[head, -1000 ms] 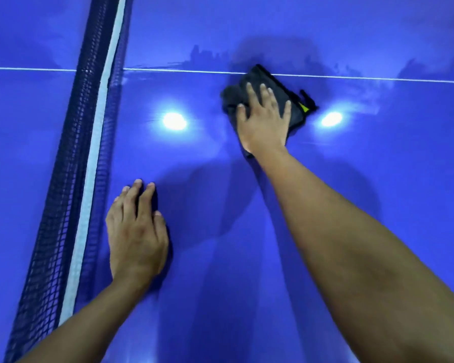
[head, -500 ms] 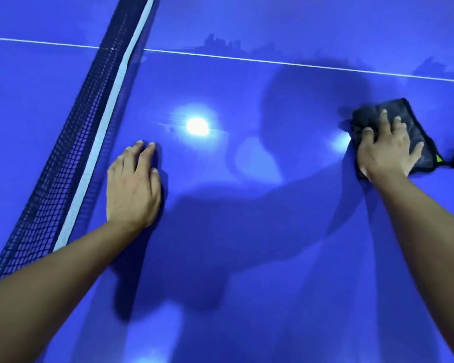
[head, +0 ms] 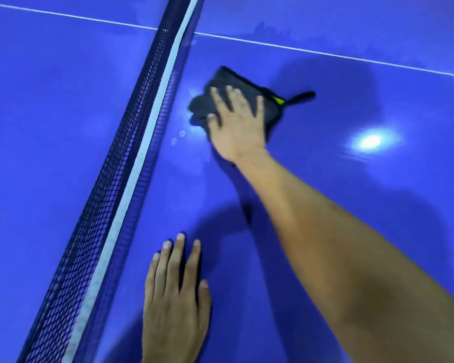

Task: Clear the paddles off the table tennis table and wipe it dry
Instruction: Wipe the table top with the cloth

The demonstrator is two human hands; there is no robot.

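right hand (head: 237, 127) flat on dark cloth (head: 230, 81) near net (head: 110, 205), left hand (head: 174, 305) flat on table (head: 50, 127)

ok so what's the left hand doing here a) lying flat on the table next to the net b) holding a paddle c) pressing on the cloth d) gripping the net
A: the left hand lies flat with straight fingers on the blue table beside the net, apart from it. It is the right hand that presses on the dark cloth, and no paddle is in view.
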